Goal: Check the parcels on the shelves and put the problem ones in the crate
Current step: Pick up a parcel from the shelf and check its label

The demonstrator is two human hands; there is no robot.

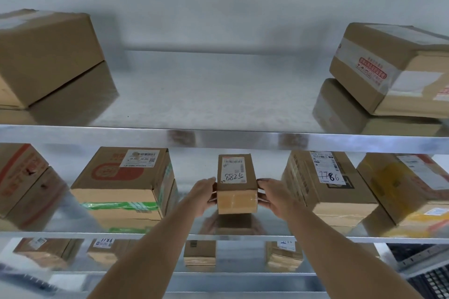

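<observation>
On the middle shelf [194, 178], roughly centred between its neighbours, sits the small parcel [237, 184], a narrow brown carton with its long axis running back toward the wall. White label on its top face, barcode at the far end, handwritten digits at the near end; from this side they read upside down, something like 8825. Clear tape across the near end face.

Left hand [202, 195] grips the parcel's left side near the front corner, thumb on the top edge, fingers curled round the side. Right hand [273, 195] mirrors it on the right side, thumb at the top edge, fingers wrapped against the side wall. Both forearms reach up from the bottom of the frame. Parcel base meets its reflection in the shiny shelf; cannot tell whether it is resting or just lifted.

Left of it, apart: printed carton [124, 182] with red logo, white label and green tape along the front. Further left, a red-marked box [21, 175], partly cut by the frame edge. Right of the parcel, near the right hand: labelled box [325, 184] with 7786 written in marker. Beyond that, a yellow-taped box [408, 184].

Top shelf [218, 94]: one large plain carton [46, 56] at far left, one taped carton [393, 65] with red print at far right, well apart.

Lower shelf [243, 274]: several small boxes, blurred, labels not legible. Dark perforated object [430, 279] at the bottom right corner; cannot identify it.
</observation>
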